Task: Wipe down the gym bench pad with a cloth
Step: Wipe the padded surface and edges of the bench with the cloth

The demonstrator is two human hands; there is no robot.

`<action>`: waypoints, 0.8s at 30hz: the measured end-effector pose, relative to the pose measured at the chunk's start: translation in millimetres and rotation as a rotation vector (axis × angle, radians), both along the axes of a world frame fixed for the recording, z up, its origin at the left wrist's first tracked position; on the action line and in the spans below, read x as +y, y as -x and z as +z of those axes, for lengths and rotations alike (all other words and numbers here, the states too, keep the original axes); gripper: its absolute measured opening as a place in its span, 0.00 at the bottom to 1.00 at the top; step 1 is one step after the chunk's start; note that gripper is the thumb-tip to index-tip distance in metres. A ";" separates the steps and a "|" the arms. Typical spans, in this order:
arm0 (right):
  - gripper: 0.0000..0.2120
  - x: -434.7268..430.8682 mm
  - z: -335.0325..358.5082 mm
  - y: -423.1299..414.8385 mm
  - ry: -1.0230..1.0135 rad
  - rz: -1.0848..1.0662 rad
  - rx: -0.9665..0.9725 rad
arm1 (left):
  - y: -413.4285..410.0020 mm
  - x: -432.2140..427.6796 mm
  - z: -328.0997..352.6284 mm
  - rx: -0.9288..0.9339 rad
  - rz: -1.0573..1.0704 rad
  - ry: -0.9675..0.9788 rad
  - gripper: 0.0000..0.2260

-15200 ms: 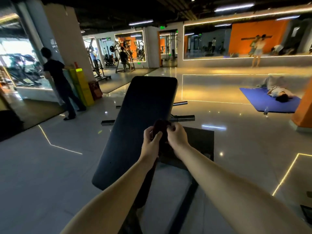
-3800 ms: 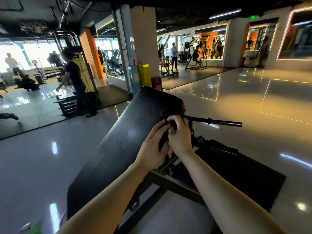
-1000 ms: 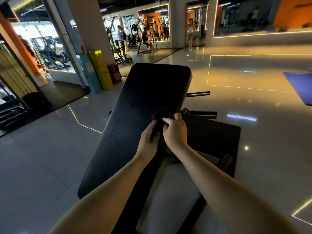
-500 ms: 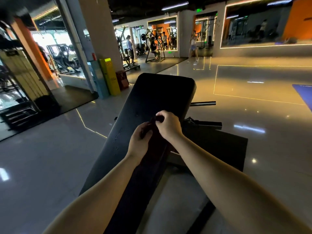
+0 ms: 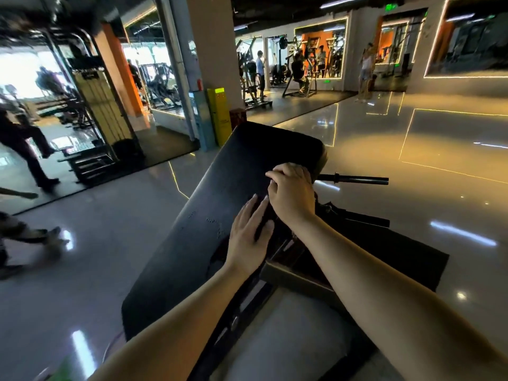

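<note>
The black gym bench pad [image 5: 220,215] slopes up and away from me in the middle of the head view. My right hand [image 5: 291,193] is closed in a fist at the pad's right edge near the top, gripping a dark cloth [image 5: 262,220] that barely stands out from the pad. My left hand [image 5: 247,237] lies just below it on the same edge, fingers stretched along the pad, with the cloth caught between thumb and fingers. Most of the cloth is hidden under both hands.
The bench's metal frame [image 5: 297,279] and a black floor mat [image 5: 384,251] lie to the right under my arms. A black bar [image 5: 354,179] sticks out right of the pad. A person [image 5: 24,149] walks at the left near a weight machine [image 5: 101,111]. A yellow box [image 5: 220,116] stands behind the pad.
My right hand has slid up the pad's right edge with the cloth. My left hand has flattened out below it. My head has turned left, and the walking person has come into view.
</note>
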State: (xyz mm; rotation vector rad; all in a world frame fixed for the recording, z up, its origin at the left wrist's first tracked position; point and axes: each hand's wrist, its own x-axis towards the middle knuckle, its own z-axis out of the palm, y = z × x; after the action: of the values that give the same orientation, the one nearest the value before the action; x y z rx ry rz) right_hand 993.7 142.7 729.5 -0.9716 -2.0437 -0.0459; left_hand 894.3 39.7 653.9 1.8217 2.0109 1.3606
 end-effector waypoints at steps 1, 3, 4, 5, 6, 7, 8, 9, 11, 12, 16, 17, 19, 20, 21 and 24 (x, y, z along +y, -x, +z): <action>0.14 5.1 2.3 0.5 0.006 0.018 0.003 | -1.2 4.2 -0.8 0.027 0.020 -0.015 0.23; 0.14 11.4 3.2 2.4 0.010 0.047 -0.026 | 2.6 15.1 -1.7 -0.021 0.087 -0.054 0.22; 0.14 12.8 2.0 3.7 0.006 0.051 -0.048 | 6.7 21.2 -2.4 -0.036 0.121 -0.078 0.21; 0.14 13.2 0.2 5.1 -0.001 0.049 -0.070 | 12.2 27.2 -4.1 -0.026 0.156 -0.100 0.21; 0.15 14.0 -1.8 6.5 -0.008 0.043 -0.091 | 18.5 33.2 -6.4 0.000 0.191 -0.121 0.21; 0.16 13.0 -4.0 7.4 -0.018 0.033 -0.110 | 26.4 37.0 -9.7 0.026 0.225 -0.134 0.21; 0.17 12.1 -5.8 7.7 -0.026 0.022 -0.130 | 33.3 39.3 -12.0 0.039 0.274 -0.136 0.21; 0.17 13.4 -7.3 7.1 -0.038 0.015 -0.155 | 39.3 41.9 -13.5 0.027 0.341 -0.124 0.20; 0.17 14.9 -9.7 4.4 -0.076 -0.001 -0.219 | 48.7 44.8 -13.2 -0.081 0.512 -0.042 0.21; 0.16 15.1 -9.9 3.1 -0.091 -0.009 -0.242 | 51.2 46.1 -11.9 -0.150 0.576 0.007 0.21; 0.16 13.8 -8.0 2.9 -0.089 -0.033 -0.284 | 41.7 50.8 -6.3 -0.310 0.513 -0.008 0.21; 0.16 13.9 -7.9 3.4 -0.082 -0.033 -0.294 | 34.9 50.4 -5.7 -0.310 0.465 -0.033 0.22; 0.16 15.0 -7.9 4.1 -0.073 -0.030 -0.291 | 23.5 48.8 -8.8 -0.232 0.372 -0.075 0.22; 0.15 15.6 -8.0 4.1 -0.072 -0.029 -0.284 | 20.0 48.5 -9.2 -0.187 0.346 -0.086 0.21; 0.15 15.7 -8.0 4.4 -0.076 -0.029 -0.278 | 18.6 49.3 -8.2 -0.140 0.341 -0.090 0.21; 0.15 15.2 -8.7 4.6 -0.067 -0.032 -0.282 | 32.0 61.3 -6.8 -0.010 0.396 -0.033 0.21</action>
State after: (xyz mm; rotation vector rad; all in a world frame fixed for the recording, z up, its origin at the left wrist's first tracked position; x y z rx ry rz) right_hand 989.1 157.9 720.8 -1.0006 -2.2661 -0.2811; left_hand 862.3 101.0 647.1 1.4732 2.4506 1.4961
